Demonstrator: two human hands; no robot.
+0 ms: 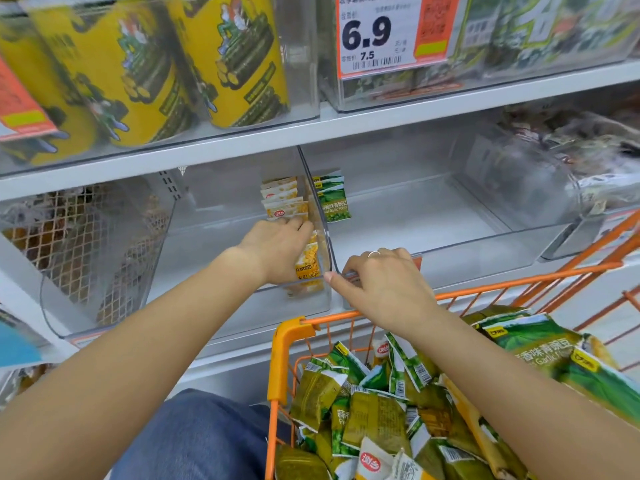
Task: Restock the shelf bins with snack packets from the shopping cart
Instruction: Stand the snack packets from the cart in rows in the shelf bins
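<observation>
My left hand (277, 249) reaches into the left clear shelf bin (207, 237) and holds a row of yellow snack packets (306, 261) standing against the bin's right wall. More yellow packets (282, 199) stand behind it. My right hand (384, 284) grips the front rim of the right clear bin (450, 220), thumb on the edge. A few green pea packets (334, 199) stand at that bin's back left. The orange shopping cart (282, 358) below holds several green and yellow packets (374, 410).
Yellow canisters (138, 71) fill the upper shelf bin, beside a price tag reading 6.9 (372, 36). A netted product (76, 237) sits in the bin at left. Dark packets (588, 150) fill the bin at right. A large green bag (540, 344) lies in the cart.
</observation>
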